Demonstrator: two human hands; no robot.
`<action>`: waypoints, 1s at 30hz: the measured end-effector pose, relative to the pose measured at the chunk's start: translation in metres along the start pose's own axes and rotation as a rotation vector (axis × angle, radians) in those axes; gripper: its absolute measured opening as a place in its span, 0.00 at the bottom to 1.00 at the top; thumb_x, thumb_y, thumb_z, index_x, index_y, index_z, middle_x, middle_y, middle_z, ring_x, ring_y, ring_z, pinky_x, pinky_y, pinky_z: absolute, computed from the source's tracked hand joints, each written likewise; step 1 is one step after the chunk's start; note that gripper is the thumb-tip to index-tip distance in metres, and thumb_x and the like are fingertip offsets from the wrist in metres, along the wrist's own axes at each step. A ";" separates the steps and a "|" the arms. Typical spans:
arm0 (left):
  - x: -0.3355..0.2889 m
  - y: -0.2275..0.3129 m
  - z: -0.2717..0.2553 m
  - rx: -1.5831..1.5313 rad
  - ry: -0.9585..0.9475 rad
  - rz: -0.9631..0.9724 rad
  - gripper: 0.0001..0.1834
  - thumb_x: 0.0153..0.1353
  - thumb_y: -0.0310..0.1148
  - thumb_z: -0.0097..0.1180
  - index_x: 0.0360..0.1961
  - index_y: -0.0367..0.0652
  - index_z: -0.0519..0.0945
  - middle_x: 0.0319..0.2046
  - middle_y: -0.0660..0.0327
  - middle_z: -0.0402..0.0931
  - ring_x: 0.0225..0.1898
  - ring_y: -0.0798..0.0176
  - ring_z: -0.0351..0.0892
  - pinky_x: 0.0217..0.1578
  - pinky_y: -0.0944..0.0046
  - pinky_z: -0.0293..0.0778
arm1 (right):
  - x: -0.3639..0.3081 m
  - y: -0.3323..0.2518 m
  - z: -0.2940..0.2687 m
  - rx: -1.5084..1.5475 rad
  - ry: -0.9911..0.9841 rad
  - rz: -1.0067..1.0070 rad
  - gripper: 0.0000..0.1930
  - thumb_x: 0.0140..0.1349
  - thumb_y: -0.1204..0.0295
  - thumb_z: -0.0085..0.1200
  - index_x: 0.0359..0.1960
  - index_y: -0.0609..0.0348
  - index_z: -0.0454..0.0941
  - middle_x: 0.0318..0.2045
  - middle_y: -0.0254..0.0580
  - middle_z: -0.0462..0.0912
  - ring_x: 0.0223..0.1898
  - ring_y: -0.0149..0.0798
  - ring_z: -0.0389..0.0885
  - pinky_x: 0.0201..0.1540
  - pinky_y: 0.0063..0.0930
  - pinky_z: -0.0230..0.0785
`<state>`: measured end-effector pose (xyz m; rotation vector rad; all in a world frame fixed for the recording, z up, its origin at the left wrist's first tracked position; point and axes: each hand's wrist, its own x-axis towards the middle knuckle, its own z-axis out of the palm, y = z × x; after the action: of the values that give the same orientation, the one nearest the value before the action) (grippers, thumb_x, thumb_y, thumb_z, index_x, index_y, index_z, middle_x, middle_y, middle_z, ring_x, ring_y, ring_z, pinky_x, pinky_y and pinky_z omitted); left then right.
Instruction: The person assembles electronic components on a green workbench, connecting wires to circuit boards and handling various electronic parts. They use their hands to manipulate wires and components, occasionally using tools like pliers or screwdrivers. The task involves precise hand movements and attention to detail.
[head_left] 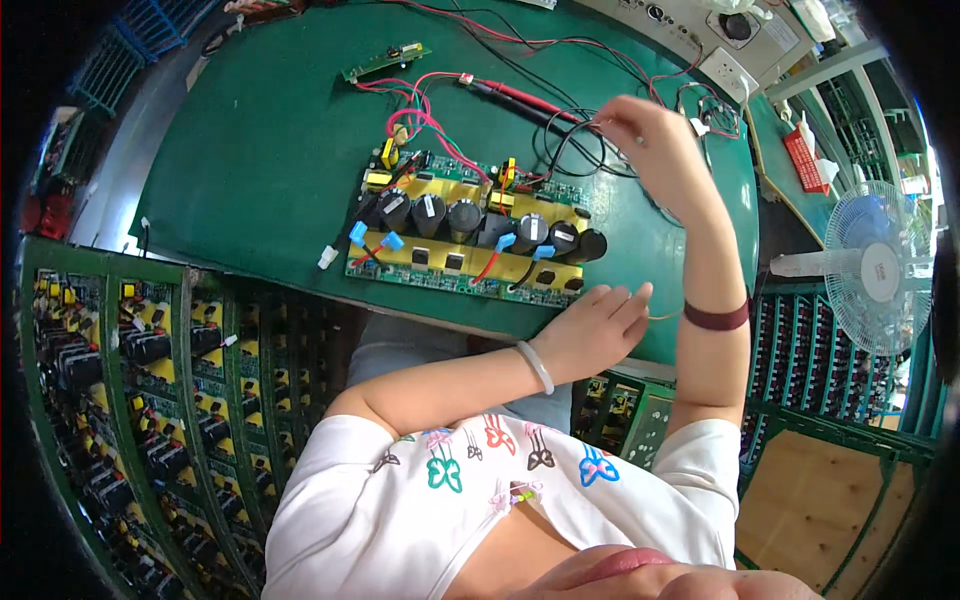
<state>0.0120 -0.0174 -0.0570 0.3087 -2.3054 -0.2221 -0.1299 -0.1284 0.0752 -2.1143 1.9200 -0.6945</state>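
My right hand (650, 150) is raised over the far right of the green table (260, 150). Its fingers are bent together beside a loop of black cable (560, 150), and what they hold is hidden. My left hand (595, 335) rests at the near table edge, fingers apart, close to the near right corner of a circuit board (470, 225). That board carries large black capacitors (465, 217), yellow metal plates and short leads with blue connectors (393, 241). A thin pale wire (665, 317) runs just right of my left fingertips.
Red and black test probes (520, 97) lie beyond the board. A small circuit board (385, 62) is wired to it by pink leads. At the far right stand a grey instrument (690, 25), a power socket (728, 72) and a white fan (880, 270). Board-filled racks (185, 380) stand left.
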 end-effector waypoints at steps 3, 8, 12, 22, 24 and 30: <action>0.000 -0.003 -0.012 -0.238 0.035 0.123 0.10 0.54 0.31 0.57 0.36 0.41 0.81 0.53 0.56 0.75 0.43 0.59 0.76 0.45 0.59 0.75 | -0.007 -0.014 0.024 -0.076 -0.093 -0.083 0.09 0.60 0.76 0.60 0.41 0.61 0.82 0.39 0.49 0.82 0.37 0.48 0.80 0.43 0.37 0.73; -0.014 -0.013 -0.063 -0.203 0.105 0.154 0.14 0.53 0.31 0.59 0.41 0.43 0.83 0.43 0.60 0.79 0.42 0.59 0.79 0.42 0.59 0.77 | -0.014 -0.005 0.048 -0.099 -0.018 -0.268 0.10 0.53 0.76 0.64 0.39 0.55 0.84 0.41 0.40 0.83 0.49 0.48 0.77 0.53 0.40 0.71; 0.003 -0.049 -0.141 0.156 0.037 0.034 0.15 0.54 0.32 0.60 0.44 0.46 0.82 0.42 0.62 0.79 0.44 0.57 0.78 0.48 0.54 0.74 | -0.017 0.012 0.058 -0.164 0.075 -0.380 0.11 0.49 0.78 0.65 0.36 0.52 0.85 0.40 0.33 0.83 0.46 0.45 0.76 0.52 0.40 0.71; 0.036 -0.156 -0.170 0.398 -0.481 -0.036 0.17 0.57 0.31 0.62 0.49 0.49 0.84 0.35 0.63 0.82 0.43 0.59 0.79 0.53 0.54 0.71 | -0.021 0.043 0.043 -0.127 0.677 -0.143 0.16 0.52 0.86 0.52 0.41 0.56 0.82 0.37 0.46 0.81 0.45 0.51 0.77 0.48 0.43 0.70; 0.042 -0.159 -0.164 0.320 -0.560 -0.051 0.18 0.56 0.29 0.62 0.49 0.49 0.85 0.33 0.62 0.82 0.41 0.58 0.80 0.49 0.55 0.74 | -0.021 0.056 0.045 -0.125 0.680 -0.074 0.14 0.53 0.84 0.53 0.41 0.56 0.82 0.38 0.45 0.81 0.45 0.51 0.78 0.49 0.43 0.71; 0.050 -0.159 -0.159 0.390 -0.595 0.069 0.20 0.52 0.24 0.62 0.48 0.49 0.86 0.31 0.62 0.81 0.39 0.56 0.80 0.42 0.58 0.77 | -0.003 0.062 0.055 -0.414 0.656 -0.199 0.11 0.57 0.74 0.56 0.42 0.50 0.83 0.44 0.33 0.82 0.51 0.42 0.78 0.60 0.43 0.65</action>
<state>0.1189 -0.1935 0.0451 0.3959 -2.9430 0.2063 -0.1593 -0.1427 -0.0012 -2.5819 2.3542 -1.2528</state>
